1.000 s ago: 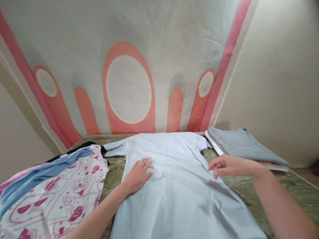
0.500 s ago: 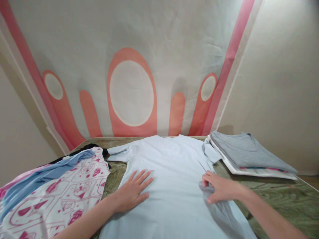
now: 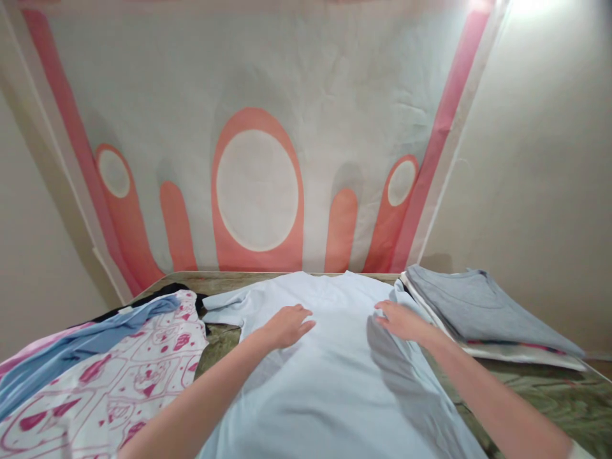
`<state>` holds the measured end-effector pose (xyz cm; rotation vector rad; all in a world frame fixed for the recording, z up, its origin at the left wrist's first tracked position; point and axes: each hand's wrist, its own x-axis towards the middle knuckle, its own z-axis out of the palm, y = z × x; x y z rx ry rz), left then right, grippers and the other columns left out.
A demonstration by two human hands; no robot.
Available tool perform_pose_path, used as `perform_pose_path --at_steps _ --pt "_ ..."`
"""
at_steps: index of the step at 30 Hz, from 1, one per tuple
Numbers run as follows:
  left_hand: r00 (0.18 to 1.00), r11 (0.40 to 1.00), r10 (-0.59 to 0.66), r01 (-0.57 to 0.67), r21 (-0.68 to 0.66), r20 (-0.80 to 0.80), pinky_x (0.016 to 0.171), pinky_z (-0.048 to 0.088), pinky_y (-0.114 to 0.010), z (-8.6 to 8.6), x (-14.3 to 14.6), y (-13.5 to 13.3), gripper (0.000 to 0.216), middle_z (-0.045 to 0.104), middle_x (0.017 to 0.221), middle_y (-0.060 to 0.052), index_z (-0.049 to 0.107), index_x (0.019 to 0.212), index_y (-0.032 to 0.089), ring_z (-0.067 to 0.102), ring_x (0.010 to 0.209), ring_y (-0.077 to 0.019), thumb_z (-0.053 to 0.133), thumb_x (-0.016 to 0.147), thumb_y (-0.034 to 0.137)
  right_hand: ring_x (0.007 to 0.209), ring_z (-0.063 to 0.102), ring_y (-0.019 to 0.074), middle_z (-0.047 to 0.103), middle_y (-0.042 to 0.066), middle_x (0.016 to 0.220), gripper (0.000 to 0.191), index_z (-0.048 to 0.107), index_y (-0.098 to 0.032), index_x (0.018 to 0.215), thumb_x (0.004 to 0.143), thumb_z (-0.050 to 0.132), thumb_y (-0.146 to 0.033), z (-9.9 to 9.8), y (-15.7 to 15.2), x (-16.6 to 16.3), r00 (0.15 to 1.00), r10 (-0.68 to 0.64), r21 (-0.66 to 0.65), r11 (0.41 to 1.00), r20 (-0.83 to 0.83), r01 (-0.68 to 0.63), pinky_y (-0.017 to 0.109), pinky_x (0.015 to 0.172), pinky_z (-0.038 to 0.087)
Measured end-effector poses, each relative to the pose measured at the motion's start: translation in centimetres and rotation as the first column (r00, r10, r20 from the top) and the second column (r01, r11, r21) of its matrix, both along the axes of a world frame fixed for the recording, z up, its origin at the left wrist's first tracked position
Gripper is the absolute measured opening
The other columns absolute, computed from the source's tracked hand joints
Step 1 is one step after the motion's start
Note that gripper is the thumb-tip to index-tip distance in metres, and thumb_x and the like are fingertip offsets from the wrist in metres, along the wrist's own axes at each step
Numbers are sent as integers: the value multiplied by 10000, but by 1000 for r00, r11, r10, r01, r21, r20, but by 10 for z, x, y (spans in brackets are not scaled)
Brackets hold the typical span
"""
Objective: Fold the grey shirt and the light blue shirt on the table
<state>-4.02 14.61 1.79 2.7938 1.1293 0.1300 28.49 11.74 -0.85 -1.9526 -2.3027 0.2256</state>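
A pale blue T-shirt [image 3: 329,363] lies spread out on the wooden table, its collar at the far edge and its sleeves out to both sides. Over the left part of its chest is my left hand [image 3: 287,326], fingers loosely bent, thumb apart, holding nothing. My right hand [image 3: 400,320] hovers near the right sleeve and casts a shadow on the cloth; its fingers are apart and hold nothing. Whether my left fingertips touch the fabric I cannot tell.
To the right rests a stack of folded clothes with a grey T-shirt [image 3: 471,306] on top. Loose garments pile up on the left: a white and pink printed one [image 3: 148,376], a blue one [image 3: 90,344] and a black one [image 3: 165,290]. Behind the table [image 3: 217,347] stands a patterned wall [image 3: 315,76].
Both my hands have moved forward, up the shirt toward its collar. My left hand has gone from flat with spread fingers to loosely bent. The camera view has tilted slightly up.
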Motion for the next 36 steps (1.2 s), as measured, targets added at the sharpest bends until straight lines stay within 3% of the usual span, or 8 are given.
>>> perform_pose_path --at_steps 2,5,7,11,19,28,32,36 --pt "996 998 53 -54 -22 -67 929 373 -408 -15 21 26 469 519 1237 -115 517 1195 198 490 1125 -256 291 904 489 1178 437 252 489 167 1269 410 484 -109 1220 858 416 -290 -10 24 -18 1000 0 15 1000 20 0 354 950 324" --pt "988 992 126 -126 7 -93 994 280 -483 -43 35 60 556 316 1415 -127 375 1326 207 314 1278 -286 327 878 533 1270 316 285 360 158 1390 505 431 -138 1289 876 374 -423 -29 49 -34 998 -40 43 998 53 37 423 991 278" --pt "983 986 164 -161 39 -81 1022 207 -514 -58 33 78 593 218 1463 -108 294 1373 234 230 1320 -283 298 878 562 1302 255 294 292 132 1437 568 388 -161 1331 884 303 -501 -42 61 -36 995 -71 65 996 72 66 462 1016 229" --pt "976 971 218 -214 108 -25 1040 145 -512 -75 9 108 618 193 1475 -81 254 1393 260 176 1340 -272 201 882 604 1336 184 273 216 76 1476 643 267 -193 1402 884 190 -566 -65 78 -23 990 -117 71 991 81 112 475 1051 152" --pt "911 896 412 -409 172 16 1038 147 -488 -85 -48 162 639 230 1460 -103 298 1382 203 198 1334 -281 195 884 590 1348 163 235 210 26 1480 687 250 -217 1411 863 141 -616 -84 114 17 986 -135 87 988 101 127 421 1078 137" --pt "898 875 439 -435 211 27 1036 149 -481 -94 -56 177 615 222 1464 -97 295 1382 214 213 1329 -276 198 891 572 1349 165 230 213 40 1479 629 241 -206 1412 887 162 -544 -85 157 33 972 -207 69 977 109 201 444 1071 152" --pt "898 877 439 -433 211 16 1037 153 -481 -92 -61 184 612 229 1460 -104 288 1387 208 221 1327 -272 195 895 560 1345 168 254 212 59 1478 601 276 -192 1398 898 177 -510 -74 161 23 962 -243 76 969 122 235 488 1056 148" --pt "864 848 503 -492 196 -9 1022 132 -543 -83 -58 183 590 244 1454 -109 309 1377 219 216 1326 -297 203 892 538 1355 105 268 210 83 1477 576 338 -165 1369 903 222 -484 -62 144 -23 974 -188 223 962 125 157 491 1068 49"
